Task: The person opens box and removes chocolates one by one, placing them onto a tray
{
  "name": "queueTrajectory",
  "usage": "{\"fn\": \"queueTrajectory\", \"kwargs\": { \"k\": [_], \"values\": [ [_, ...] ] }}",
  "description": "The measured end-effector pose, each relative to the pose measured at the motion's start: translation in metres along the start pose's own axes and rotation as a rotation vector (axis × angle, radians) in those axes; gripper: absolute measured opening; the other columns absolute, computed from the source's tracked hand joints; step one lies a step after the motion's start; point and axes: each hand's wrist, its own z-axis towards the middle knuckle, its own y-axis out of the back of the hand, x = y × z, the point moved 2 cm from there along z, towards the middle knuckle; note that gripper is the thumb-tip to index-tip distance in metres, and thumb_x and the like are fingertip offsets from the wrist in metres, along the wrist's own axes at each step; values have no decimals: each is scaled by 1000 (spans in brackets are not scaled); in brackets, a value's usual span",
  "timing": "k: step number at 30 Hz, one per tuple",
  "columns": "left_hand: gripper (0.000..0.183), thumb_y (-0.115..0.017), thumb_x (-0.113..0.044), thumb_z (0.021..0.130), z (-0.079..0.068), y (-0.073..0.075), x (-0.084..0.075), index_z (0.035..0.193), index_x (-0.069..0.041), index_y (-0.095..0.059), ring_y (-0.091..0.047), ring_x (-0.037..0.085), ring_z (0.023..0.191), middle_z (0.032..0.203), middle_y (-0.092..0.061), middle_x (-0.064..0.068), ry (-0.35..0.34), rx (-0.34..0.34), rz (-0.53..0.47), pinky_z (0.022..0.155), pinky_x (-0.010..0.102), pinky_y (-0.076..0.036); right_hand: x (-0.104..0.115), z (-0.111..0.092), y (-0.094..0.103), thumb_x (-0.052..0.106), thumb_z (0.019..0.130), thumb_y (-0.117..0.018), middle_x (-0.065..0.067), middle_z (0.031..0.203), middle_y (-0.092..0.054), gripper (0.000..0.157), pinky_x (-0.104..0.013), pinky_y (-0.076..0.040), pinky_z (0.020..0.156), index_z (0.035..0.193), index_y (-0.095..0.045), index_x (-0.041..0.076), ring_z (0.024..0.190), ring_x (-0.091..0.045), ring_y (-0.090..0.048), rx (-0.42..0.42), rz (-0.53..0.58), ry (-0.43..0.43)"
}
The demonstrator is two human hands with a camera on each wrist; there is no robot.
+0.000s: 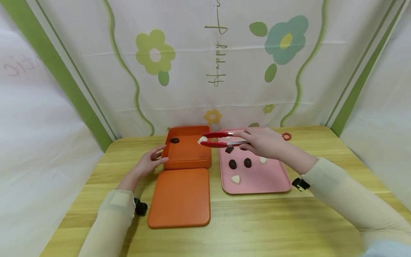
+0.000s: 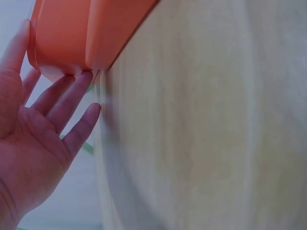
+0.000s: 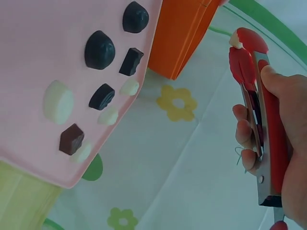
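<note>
My right hand (image 1: pixel 264 142) grips a pair of red-tipped metal tongs (image 3: pixel 271 124). Between the tong tips is a white chocolate piece (image 1: pixel 203 139), held above the right side of an orange box (image 1: pixel 187 151). One dark chocolate (image 1: pixel 174 140) sits in the back left of that box. My left hand (image 1: pixel 150 162) rests against the box's left side. In the left wrist view its fingers (image 2: pixel 67 103) are spread, with the tips at the box's lower corner. To the right, a pink tray (image 1: pixel 257 184) bears several dark and white chocolates, partly hidden by my right hand.
An orange square lid (image 1: pixel 179 200) lies flat in front of the box. Both stand on a wooden table (image 1: pixel 257 225). Behind the table hangs a white curtain (image 1: pixel 189 96) with printed flowers, and more white cloth hangs at either side.
</note>
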Motion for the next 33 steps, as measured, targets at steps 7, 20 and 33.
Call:
{"fn": "queueTrajectory", "kwargs": {
  "k": [7,20,33],
  "values": [
    [71,-64,-29,96,-1,0,-1,155,-14,-28,-27,41,140,152,-28,27,-7,-6,15,105,58,-33,1,-35,6,28,88,-74,3,86,-55,41,-25,-32,41,125,-62,17,55,-11,-45,14,25,-27],
    [69,-63,-27,96,-1,0,-1,155,-14,-29,-25,40,141,153,-28,25,-6,-8,0,106,57,-31,3,-93,12,32,89,-72,8,83,-57,41,-20,-34,46,127,-63,20,57,-4,-41,-20,36,-72],
    [72,-65,-31,95,0,-1,0,155,-15,-27,-26,41,140,154,-26,26,3,2,9,104,60,-32,-1,-132,16,31,82,-79,6,90,-64,47,-20,-33,47,125,-67,19,58,0,-42,68,39,-215]
  ]
}}
